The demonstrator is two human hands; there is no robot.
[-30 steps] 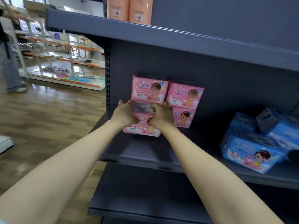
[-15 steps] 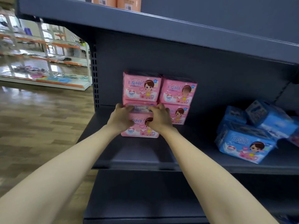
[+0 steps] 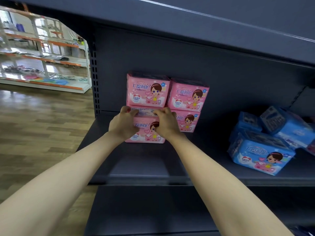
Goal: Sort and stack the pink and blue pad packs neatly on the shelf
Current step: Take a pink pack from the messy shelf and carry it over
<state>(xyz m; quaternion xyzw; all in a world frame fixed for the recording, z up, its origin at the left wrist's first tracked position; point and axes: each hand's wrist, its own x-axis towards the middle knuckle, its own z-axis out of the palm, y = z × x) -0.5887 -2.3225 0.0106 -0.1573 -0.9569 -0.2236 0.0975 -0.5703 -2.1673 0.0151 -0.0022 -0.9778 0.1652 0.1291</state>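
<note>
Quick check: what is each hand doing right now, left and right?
Left hand: closed, fingers curled over the top edge of the lower-left pink pack.
Right hand: closed, gripping the same pack from its other side.

Near the view's centre, the left hand (image 3: 123, 124) and right hand (image 3: 167, 124) grip the top corners of a front pink pack (image 3: 146, 133) standing on the dark shelf (image 3: 141, 164). Another pink pack (image 3: 147, 90) sits at its 12 o'clock. Two stacked pink packs (image 3: 187, 99) stand at its 2 o'clock. Jumbled blue packs (image 3: 260, 155) lie at 3 o'clock.
</note>
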